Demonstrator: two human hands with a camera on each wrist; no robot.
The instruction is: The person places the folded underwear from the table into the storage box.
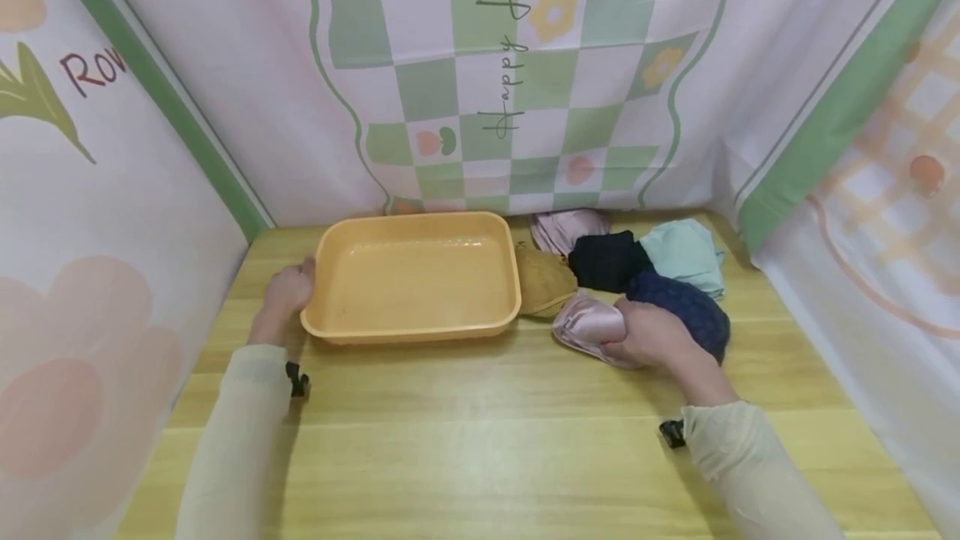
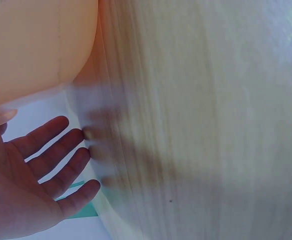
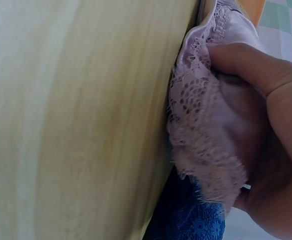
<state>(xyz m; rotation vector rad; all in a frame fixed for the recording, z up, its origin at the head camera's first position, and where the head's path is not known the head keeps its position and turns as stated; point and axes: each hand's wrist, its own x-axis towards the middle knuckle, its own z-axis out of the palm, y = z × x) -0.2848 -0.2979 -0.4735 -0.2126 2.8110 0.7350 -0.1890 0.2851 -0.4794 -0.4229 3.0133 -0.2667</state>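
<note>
A pale pink satin pair of underwear with lace trim (image 1: 588, 325) lies folded low over the table, and my right hand (image 1: 660, 336) pinches its right end. In the right wrist view the thumb presses into the satin beside the lace edge (image 3: 201, 115); the other fingers are partly hidden behind it. My left hand (image 1: 287, 292) is at the left end of a yellow plastic tray (image 1: 412, 282) with nothing in it. The left wrist view shows that hand's fingers (image 2: 55, 152) spread and fairly straight, with the thumb at the tray's wall (image 2: 35, 50).
Right of the tray several folded garments sit close together: mustard (image 1: 543, 280), pink (image 1: 568, 229), black (image 1: 609, 261), mint (image 1: 684, 255) and navy lace (image 1: 686, 311). The navy one lies partly behind my right hand. Printed curtains (image 1: 510, 107) border the wooden table (image 1: 480, 440).
</note>
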